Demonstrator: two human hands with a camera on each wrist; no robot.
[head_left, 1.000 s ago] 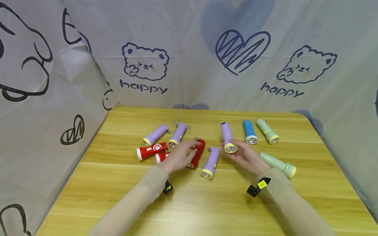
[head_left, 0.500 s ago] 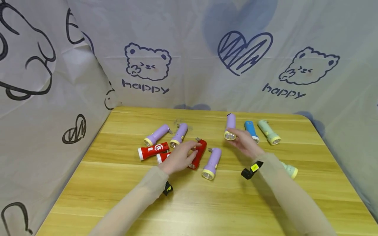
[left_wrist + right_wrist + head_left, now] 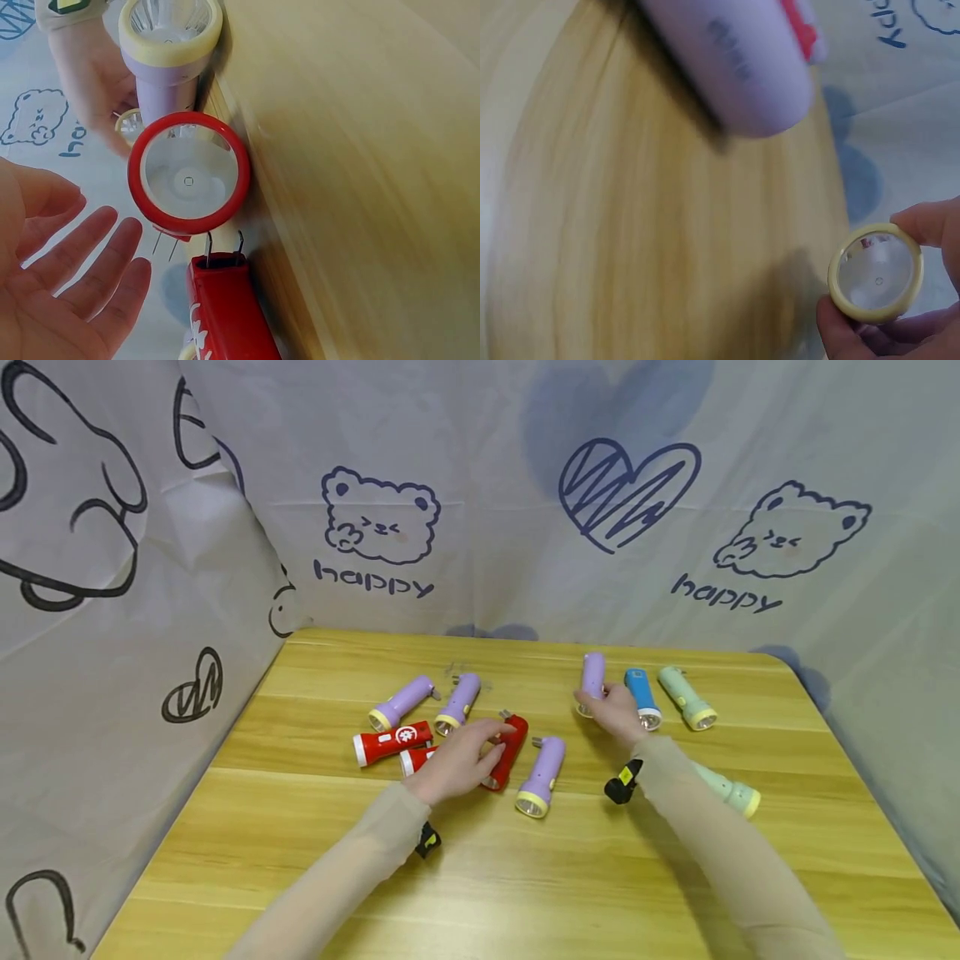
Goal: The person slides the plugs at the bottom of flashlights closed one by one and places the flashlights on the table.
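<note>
My right hand [image 3: 619, 714] pinches a purple flashlight [image 3: 593, 673] near its yellow-rimmed head, thumb on one side and fingers on the other. In the right wrist view its round lens [image 3: 877, 276] faces the camera. My left hand [image 3: 457, 764] hovers by a red flashlight [image 3: 513, 750], fingers loosely spread; the left wrist view shows nothing in the palm. Under that hand, another red flashlight [image 3: 414, 760] is partly hidden. Between the hands lies a purple flashlight [image 3: 542, 775] with metal prongs out. A blue flashlight [image 3: 639, 687] is just right of the held one.
Two more purple flashlights [image 3: 402, 702] and a red one [image 3: 392, 742] with a white emblem lie at the left. Of two green flashlights, one [image 3: 686, 696] is at the back right; the other [image 3: 733, 790] is partly behind my right forearm. Printed cloth [image 3: 510, 568] walls the table [image 3: 525, 893].
My right hand has carried the purple flashlight back and slightly right, lowering it toward the table beside the blue one. My left hand has stayed in place.
</note>
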